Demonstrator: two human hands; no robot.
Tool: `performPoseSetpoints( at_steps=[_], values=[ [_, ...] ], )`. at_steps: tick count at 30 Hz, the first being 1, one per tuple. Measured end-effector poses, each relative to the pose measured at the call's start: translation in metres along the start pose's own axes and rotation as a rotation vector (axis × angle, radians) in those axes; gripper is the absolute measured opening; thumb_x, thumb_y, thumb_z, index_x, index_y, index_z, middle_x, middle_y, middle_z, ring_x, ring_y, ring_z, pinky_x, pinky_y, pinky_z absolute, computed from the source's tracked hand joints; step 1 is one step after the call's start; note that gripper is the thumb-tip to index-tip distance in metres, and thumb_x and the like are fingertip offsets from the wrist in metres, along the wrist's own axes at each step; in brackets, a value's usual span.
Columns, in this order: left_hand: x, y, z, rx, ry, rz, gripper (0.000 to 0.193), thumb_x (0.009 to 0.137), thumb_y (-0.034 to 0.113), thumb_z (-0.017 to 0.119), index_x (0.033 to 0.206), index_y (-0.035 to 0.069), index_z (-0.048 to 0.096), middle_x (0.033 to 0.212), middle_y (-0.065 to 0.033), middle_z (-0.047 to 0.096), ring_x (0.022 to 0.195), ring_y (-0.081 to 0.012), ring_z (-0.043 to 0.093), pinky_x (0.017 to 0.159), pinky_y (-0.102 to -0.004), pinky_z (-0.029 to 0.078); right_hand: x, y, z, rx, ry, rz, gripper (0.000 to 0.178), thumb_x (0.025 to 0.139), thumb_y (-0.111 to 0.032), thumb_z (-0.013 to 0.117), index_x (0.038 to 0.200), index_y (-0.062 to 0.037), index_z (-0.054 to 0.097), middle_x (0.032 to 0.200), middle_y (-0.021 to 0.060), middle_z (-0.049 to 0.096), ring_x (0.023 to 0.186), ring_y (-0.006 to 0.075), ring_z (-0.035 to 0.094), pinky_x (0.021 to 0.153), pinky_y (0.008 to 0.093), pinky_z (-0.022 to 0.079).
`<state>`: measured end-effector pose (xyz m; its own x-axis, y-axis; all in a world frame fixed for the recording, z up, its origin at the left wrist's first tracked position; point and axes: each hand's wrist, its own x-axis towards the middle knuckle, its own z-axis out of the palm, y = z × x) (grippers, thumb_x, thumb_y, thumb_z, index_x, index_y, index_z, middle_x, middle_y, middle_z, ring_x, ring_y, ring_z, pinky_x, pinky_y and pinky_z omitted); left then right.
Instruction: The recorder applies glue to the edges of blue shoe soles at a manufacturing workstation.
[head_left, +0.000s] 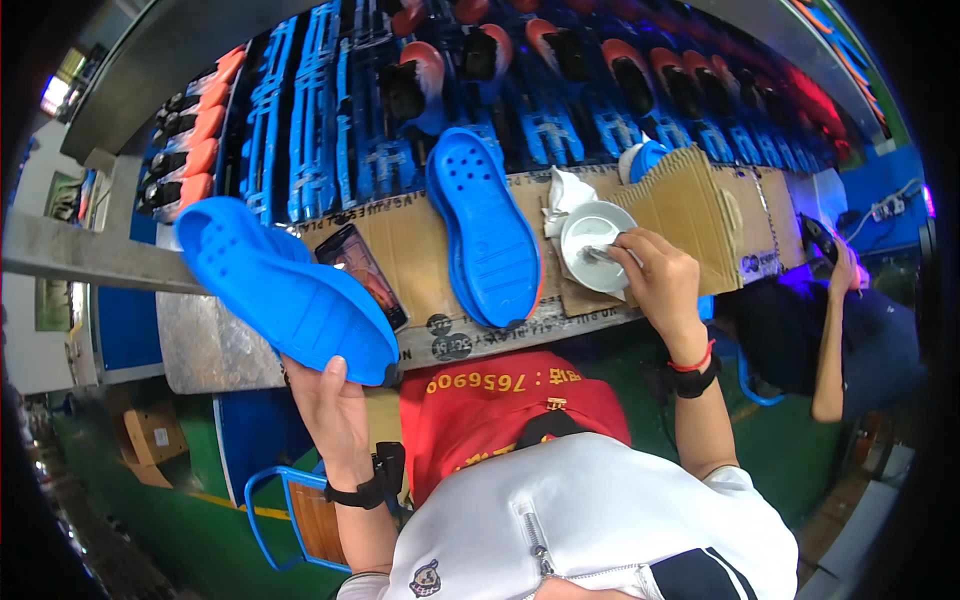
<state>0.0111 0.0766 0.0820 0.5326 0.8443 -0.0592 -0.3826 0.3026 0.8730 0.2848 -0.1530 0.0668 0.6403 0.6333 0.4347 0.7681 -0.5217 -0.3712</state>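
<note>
My left hand (328,400) grips a blue shoe sole (290,290) by one end, thumb on its face. The sole tilts up over the left end of the bench, and small holes dot its far end. On the cardboard lies a stacked pair of blue soles (488,235), with an orange edge showing at the lower right. My right hand (660,285) is closed in a pinch over a white bowl (607,218). From its fingers a small brush-like tool (594,253) reaches into the bowl; its handle is mostly hidden.
A phone (362,272) lies on the cardboard-covered bench (400,225). Crumpled white tissue (568,190) and a corrugated cardboard piece (685,205) flank the bowl. Behind, a conveyor (365,175) carries several orange-and-black shoe parts. Another person (830,320) works at the right. A blue-framed chair (300,515) stands lower left.
</note>
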Motion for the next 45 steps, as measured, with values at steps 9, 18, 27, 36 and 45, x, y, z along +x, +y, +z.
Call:
performPoseSetpoints(
  at_steps=[9,18,27,36,45],
  values=[
    [0.000,-0.057,0.042,0.093,-0.073,-0.120,0.065,0.084,-0.011,0.064,0.139,0.002,0.033,0.133,-0.0107,0.047,0.123,-0.0184,0.048,0.106,-0.0352,0.038,-0.006,0.003,0.006,-0.004,-0.045,-0.026,0.008,0.080,-0.014,0.071,0.083,-0.0074,0.070,0.083,0.0064,0.068,0.066,0.0276,0.066,0.056,0.0370,0.051],
    [0.004,-0.081,0.078,0.222,-0.277,0.017,0.049,0.086,-0.008,0.063,0.128,-0.001,0.040,0.117,-0.0108,0.056,0.106,-0.0170,0.059,0.088,-0.0302,0.052,0.001,-0.007,-0.009,0.053,0.024,-0.021,0.009,0.082,-0.012,0.072,0.086,-0.0062,0.068,0.088,0.0079,0.069,0.067,0.0289,0.066,0.058,0.0350,0.051],
    [0.009,-0.076,0.097,0.306,-0.312,0.038,0.052,0.088,-0.003,0.062,0.133,-0.004,0.037,0.110,-0.0149,0.062,0.097,-0.0189,0.065,0.080,-0.0305,0.057,-0.004,-0.010,-0.015,0.178,-0.043,0.078,0.008,0.082,-0.006,0.072,0.088,-0.0023,0.067,0.090,0.0092,0.069,0.064,0.0237,0.067,0.054,0.0312,0.050],
    [0.008,-0.076,0.104,0.381,-0.315,0.042,0.047,0.088,0.000,0.064,0.129,-0.005,0.040,0.107,-0.0155,0.064,0.092,-0.0184,0.067,0.077,-0.0304,0.058,-0.008,-0.008,-0.016,0.194,-0.020,0.073,0.009,0.082,-0.004,0.072,0.089,-0.0012,0.068,0.090,0.0113,0.070,0.069,0.0247,0.067,0.060,0.0315,0.052],
    [0.007,-0.072,0.104,0.443,-0.303,0.018,0.037,0.088,0.002,0.066,0.119,-0.008,0.050,0.099,-0.0159,0.067,0.087,-0.0187,0.069,0.075,-0.0303,0.058,-0.012,-0.003,-0.013,0.209,-0.076,0.100,0.011,0.081,-0.003,0.073,0.090,0.0006,0.068,0.090,0.0132,0.070,0.075,0.0270,0.068,0.065,0.0323,0.052]
  ],
)
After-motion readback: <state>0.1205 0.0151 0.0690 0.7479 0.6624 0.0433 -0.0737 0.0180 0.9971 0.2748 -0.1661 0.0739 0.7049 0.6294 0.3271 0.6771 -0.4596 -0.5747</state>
